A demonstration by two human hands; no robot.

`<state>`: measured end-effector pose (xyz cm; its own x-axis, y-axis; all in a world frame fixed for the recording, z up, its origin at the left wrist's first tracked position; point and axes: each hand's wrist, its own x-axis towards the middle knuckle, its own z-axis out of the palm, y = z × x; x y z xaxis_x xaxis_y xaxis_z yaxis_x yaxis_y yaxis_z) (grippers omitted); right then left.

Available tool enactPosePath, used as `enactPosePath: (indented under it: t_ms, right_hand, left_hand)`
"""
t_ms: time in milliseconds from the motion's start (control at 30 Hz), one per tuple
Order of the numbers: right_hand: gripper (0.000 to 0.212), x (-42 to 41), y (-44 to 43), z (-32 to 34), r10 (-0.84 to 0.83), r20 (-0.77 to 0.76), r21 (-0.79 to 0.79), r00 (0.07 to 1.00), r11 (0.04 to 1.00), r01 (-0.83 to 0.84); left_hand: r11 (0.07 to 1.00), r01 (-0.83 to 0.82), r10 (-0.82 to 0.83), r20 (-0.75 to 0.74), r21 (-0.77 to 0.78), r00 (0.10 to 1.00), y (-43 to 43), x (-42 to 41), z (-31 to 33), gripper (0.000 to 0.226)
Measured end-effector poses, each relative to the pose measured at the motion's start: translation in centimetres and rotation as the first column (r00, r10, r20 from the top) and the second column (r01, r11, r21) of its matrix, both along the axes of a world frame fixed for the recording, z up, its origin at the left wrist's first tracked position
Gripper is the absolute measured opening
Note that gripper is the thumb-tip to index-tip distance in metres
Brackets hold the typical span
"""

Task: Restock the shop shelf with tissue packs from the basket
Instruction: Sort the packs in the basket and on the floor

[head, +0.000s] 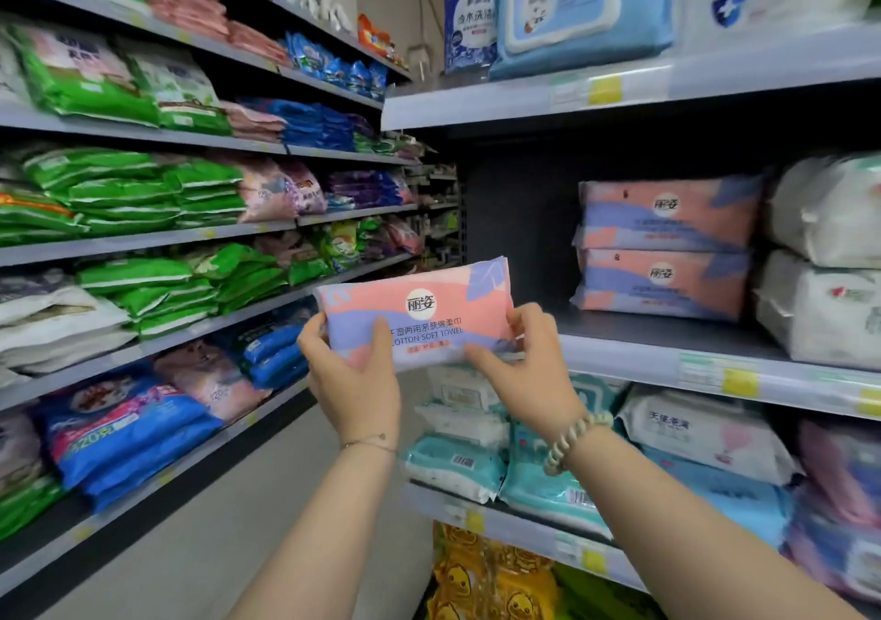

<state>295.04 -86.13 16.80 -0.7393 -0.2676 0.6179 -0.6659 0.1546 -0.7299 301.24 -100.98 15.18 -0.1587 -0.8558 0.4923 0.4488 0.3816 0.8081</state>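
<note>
A pink, lilac and blue tissue pack (419,307) is held up in front of the middle shelf (634,359) on the right. My left hand (355,376) grips its left end, thumb on the front. My right hand (527,371) grips its right end from below. Two matching packs (667,247) lie stacked on that shelf, to the right of a dark gap (519,233). The basket is out of view.
White bulky packs (829,262) sit right of the stacked pair. Blue wipes packs (581,9) fill the shelf above, and teal and white packs (524,457) the shelf below. A long shelving unit (143,238) with green, pink and blue packs runs along the left aisle.
</note>
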Motion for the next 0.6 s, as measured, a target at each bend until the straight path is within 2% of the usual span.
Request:
enactPosePath:
  t_ms: [133,300,600]
  right_hand:
    - [0.038,-1.6,3.7,1.5,-0.058,-0.015,0.012,0.998,0.998,0.058]
    - [0.040,-3.5,7.2,2.7,-0.137,-0.030,0.037,0.990,0.990,0.138]
    - [0.045,-6.2,11.1,3.2,-0.264,-0.028,0.021,0.964,0.964,0.264]
  left_hand:
    - [0.984,0.154,-0.150,0.051,-0.093,0.987,2.6,-2.4,1.2,0.054]
    - [0.944,0.299,-0.289,0.090,-0.136,0.953,5.6,-5.3,2.5,0.056]
    - [0.883,0.437,-0.396,0.229,-0.170,0.889,8.9,-9.5,4.3,0.060]
